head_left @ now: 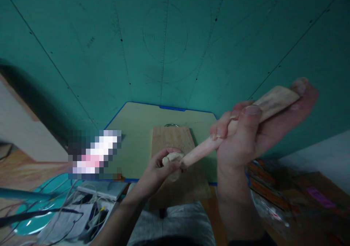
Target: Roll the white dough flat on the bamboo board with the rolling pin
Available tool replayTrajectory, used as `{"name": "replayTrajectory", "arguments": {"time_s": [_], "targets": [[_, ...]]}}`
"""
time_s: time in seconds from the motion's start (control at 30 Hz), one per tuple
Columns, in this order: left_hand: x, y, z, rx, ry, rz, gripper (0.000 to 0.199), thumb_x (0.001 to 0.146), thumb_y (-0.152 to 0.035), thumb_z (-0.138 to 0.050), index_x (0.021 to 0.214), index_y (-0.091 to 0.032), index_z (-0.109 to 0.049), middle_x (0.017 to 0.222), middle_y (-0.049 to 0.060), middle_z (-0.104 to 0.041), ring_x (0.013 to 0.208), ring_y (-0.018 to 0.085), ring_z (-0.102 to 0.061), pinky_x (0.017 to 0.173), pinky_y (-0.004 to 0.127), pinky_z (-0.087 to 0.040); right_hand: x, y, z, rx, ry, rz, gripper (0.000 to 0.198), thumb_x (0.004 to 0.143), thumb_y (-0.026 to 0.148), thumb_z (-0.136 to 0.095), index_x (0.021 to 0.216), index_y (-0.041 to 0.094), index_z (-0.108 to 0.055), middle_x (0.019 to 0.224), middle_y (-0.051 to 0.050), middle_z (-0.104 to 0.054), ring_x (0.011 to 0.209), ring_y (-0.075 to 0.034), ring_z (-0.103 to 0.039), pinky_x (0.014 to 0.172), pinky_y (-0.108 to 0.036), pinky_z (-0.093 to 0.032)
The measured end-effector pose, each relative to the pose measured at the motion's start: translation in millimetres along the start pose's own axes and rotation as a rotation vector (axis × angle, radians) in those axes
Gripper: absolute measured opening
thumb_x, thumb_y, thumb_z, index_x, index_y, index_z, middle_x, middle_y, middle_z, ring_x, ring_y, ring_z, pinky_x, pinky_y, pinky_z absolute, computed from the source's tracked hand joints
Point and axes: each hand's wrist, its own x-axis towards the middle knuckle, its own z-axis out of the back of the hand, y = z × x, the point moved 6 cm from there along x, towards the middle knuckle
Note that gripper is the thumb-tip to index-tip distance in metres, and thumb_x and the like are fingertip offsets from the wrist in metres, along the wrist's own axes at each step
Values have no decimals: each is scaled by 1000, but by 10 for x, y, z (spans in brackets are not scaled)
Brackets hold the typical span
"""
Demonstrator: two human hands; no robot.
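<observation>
My right hand (240, 129) wraps round a pale wooden spatula-like stick (276, 102), thumb on top and another finger stretched along it. Its broad flat end points up and right. The narrow handle slants down to the left and its tip meets my left hand (162, 166). Between the curled fingers of that hand sits a small off-white lump (172, 158), partly hidden; its material is unclear. The tip of the stick is beside or against this lump; I cannot tell which. Both hands are above a wooden cutting board (169, 135) with a metal ring handle at its far end.
The board lies on a pale tabletop (133, 129) edged in blue, against a green wall (175, 56). A pixelated bright rectangle (95, 153) is at the left. Cables and a turquoise round object (30, 224) lie lower left, cardboard boxes (314, 187) lower right.
</observation>
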Motion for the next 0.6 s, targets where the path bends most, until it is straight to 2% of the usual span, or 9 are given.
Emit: {"name": "replayTrajectory", "arguments": {"time_s": [0.07, 0.13, 0.2, 0.27, 0.37, 0.47, 0.6], "targets": [[-61, -18, -1, -6, 89, 3, 55, 66, -34, -84, 117, -24, -65, 103, 6, -72, 89, 20, -68, 75, 27, -52, 16, 17, 2, -19, -9, -1, 48, 94, 44, -46, 137, 54, -28, 81, 2, -52, 46, -12, -53, 33, -17, -30], [-141, -23, -31, 33, 191, 49, 76, 60, -23, -87, 130, -30, -59, 124, 7, -66, 106, 23, -65, 85, 31, -52, 42, 43, 14, -24, -23, -9, 45, 94, 41, -46, 135, 53, -31, 77, 3, -50, 44, -11, -51, 34, -17, -29], [-196, -15, -54, 97, 226, 98, 90, 55, -16, -88, 137, -34, -54, 133, 8, -62, 113, 25, -63, 89, 33, -52, 65, 68, 27, -19, -41, -26, 41, 94, 37, -46, 131, 51, -36, 72, 5, -47, 40, -10, -45, 33, -17, -29], [-189, -11, -54, 141, 178, 97, 87, 54, -16, -89, 134, -31, -57, 123, 7, -67, 103, 23, -66, 83, 31, -54, 69, 85, 33, 4, -58, -45, 38, 93, 34, -48, 128, 48, -39, 66, 7, -43, 35, -8, -38, 32, -18, -29], [-102, 9, -35, 168, 79, 42, 59, 59, -27, -88, 114, -22, -67, 93, 4, -72, 74, 17, -65, 66, 27, -53, 36, 88, 12, 56, -55, -67, 36, 93, 32, -51, 124, 45, -40, 61, 9, -39, 32, -8, -32, 30, -18, -29], [-9, 39, 50, 204, -30, -7, 36, 65, -39, -83, 90, -17, -69, 73, 2, -69, 59, 14, -60, 56, 25, -49, 22, 76, -1, 80, -18, -87, 37, 91, 33, -54, 123, 45, -41, 62, 9, -43, 32, -8, -32, 28, -19, -31], [46, 53, 253, 174, -168, -36, 37, 65, -48, -82, 72, -17, -64, 59, 0, -64, 52, 14, -59, 50, 24, -47, 140, 85, 133, 81, -57, -69, 37, 86, 32, -60, 117, 45, -44, 64, 10, -44, 33, -7, -33, 28, -18, -30]]}}
